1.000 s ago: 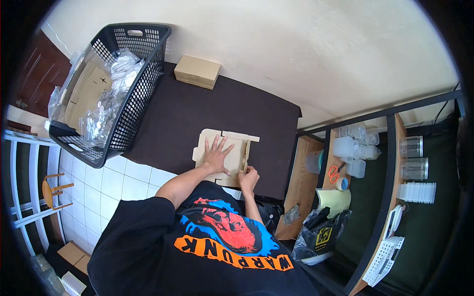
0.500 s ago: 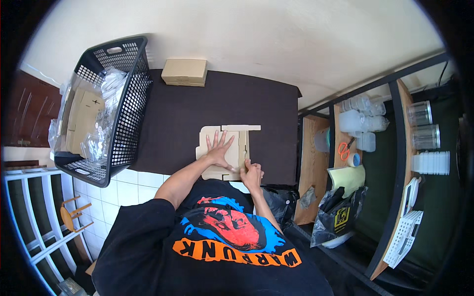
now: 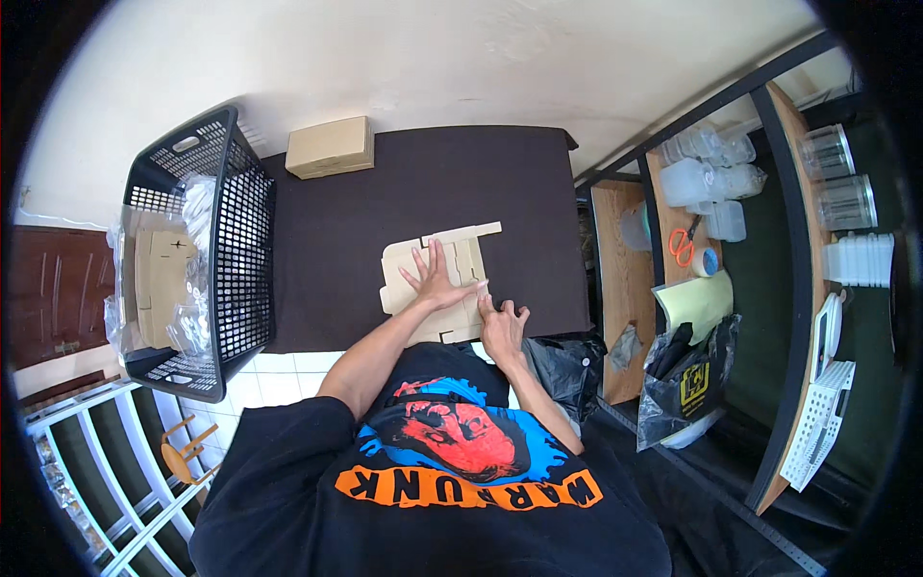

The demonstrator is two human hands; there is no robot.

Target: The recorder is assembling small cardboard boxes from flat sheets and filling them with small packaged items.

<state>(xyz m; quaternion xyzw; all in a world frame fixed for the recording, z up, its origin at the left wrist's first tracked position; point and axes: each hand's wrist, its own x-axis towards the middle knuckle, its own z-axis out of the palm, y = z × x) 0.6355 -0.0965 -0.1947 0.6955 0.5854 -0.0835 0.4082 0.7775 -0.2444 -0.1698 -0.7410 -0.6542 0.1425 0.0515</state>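
A flat, unfolded cardboard box [image 3: 398,274] lies on the dark table close to my body, with a narrow strip flap standing out along its far edge. Spread over its middle is my left hand [image 3: 436,285], fingers apart and palm down, the thumb reaching toward the right side. My right hand [image 3: 501,329] has its fingers curled at the box's right edge, pinching the folded flap there. Its fingertips sit just below my left thumb. Part of the box's near edge runs up against my black shirt.
A closed cardboard box [image 3: 330,147] stands at the table's far left. Beside it, a black mesh basket [image 3: 245,231] holds cardboard and clear plastic. On the right, shelves carry clear containers [image 3: 690,183], orange-handled scissors [image 3: 682,247], a tape roll [image 3: 706,262] and a black plastic bag [image 3: 687,385].
My left thumb has shifted up along the box's right side, and my right hand has moved slightly upward along that edge. The whole view has turned a little.
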